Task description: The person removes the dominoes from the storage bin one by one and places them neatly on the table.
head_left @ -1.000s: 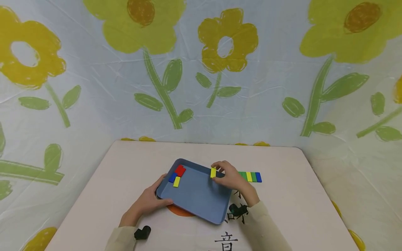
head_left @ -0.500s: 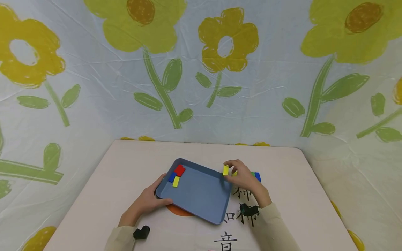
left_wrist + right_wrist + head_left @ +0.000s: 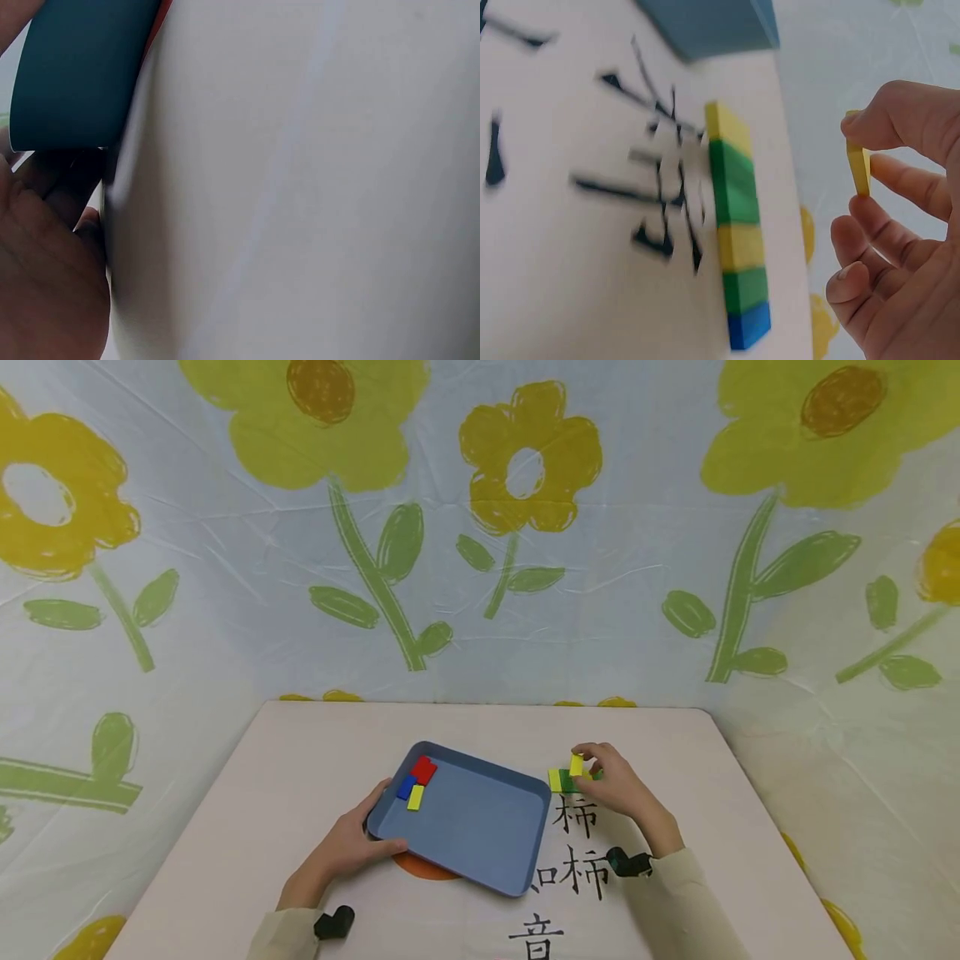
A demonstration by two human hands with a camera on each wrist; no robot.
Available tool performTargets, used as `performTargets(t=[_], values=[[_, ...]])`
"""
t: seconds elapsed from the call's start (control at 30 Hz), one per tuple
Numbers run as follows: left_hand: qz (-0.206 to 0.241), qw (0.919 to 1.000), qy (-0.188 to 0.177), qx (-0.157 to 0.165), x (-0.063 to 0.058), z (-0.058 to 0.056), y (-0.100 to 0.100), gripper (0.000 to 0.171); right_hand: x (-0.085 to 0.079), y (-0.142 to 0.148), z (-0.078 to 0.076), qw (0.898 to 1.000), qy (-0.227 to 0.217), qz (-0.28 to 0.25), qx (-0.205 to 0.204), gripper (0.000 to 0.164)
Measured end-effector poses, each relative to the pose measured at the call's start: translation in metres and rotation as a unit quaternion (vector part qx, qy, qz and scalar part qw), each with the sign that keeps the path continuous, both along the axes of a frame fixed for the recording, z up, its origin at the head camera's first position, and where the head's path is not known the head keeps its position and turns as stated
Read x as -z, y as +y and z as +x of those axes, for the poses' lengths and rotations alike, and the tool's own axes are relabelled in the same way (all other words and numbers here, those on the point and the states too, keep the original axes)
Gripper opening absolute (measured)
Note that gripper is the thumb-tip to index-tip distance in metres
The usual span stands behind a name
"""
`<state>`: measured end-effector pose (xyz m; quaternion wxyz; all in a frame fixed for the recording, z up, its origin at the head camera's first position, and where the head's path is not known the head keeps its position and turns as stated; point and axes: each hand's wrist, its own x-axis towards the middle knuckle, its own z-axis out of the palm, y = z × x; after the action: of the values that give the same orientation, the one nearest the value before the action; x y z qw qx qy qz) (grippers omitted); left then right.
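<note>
My left hand [image 3: 341,852] grips the blue-grey tray [image 3: 468,835] by its near left corner, thumb over the rim. Inside its left end lie red blocks [image 3: 423,770], a blue block [image 3: 407,787] and a yellow block [image 3: 416,797]. Between thumb and fingers, my right hand [image 3: 618,787] pinches another flat yellow block [image 3: 858,166], held up over a row of blocks right of the tray. Seen in the right wrist view, that row runs yellow [image 3: 729,131], green [image 3: 735,180], yellow [image 3: 742,247], green [image 3: 746,289], blue [image 3: 748,326]. The hand hides its right part in the head view.
Black printed characters [image 3: 581,870] mark the pale table [image 3: 315,752] right of and below the tray. An orange patch [image 3: 426,867] shows under the tray's near edge. A flower-printed curtain [image 3: 600,635] hangs behind the table's far edge.
My right hand has carried the yellow block rightward from over the tray to above the block row, uncovering the row's left end. The left hand keeps its grip on the tray.
</note>
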<state>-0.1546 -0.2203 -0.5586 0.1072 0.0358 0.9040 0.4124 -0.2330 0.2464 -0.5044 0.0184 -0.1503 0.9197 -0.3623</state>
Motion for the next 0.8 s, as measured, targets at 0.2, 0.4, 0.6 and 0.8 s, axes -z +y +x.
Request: performTargets(t=[0.2, 0.4, 0.6, 0.8], values=[[0.003, 1.0, 0.003, 0.002, 0.0, 0.0, -0.001, 0.107, 0.007, 0.021, 0.001, 0.999, 0.003, 0.027, 0.029, 0.048], [-0.005, 1.0, 0.003, 0.001, 0.003, 0.001, 0.0, 0.108, 0.009, 0.035, 0.002, 0.998, -0.007, 0.049, 0.04, 0.049], [-0.009, 1.0, 0.0, -0.002, 0.001, 0.001, 0.0, 0.109, 0.011, 0.043, 0.002, 0.997, -0.013, 0.064, 0.045, 0.047], [-0.008, 1.0, 0.003, 0.0, 0.001, 0.001, 0.0, 0.108, 0.014, 0.05, 0.003, 0.996, -0.012, 0.073, 0.045, 0.047]])
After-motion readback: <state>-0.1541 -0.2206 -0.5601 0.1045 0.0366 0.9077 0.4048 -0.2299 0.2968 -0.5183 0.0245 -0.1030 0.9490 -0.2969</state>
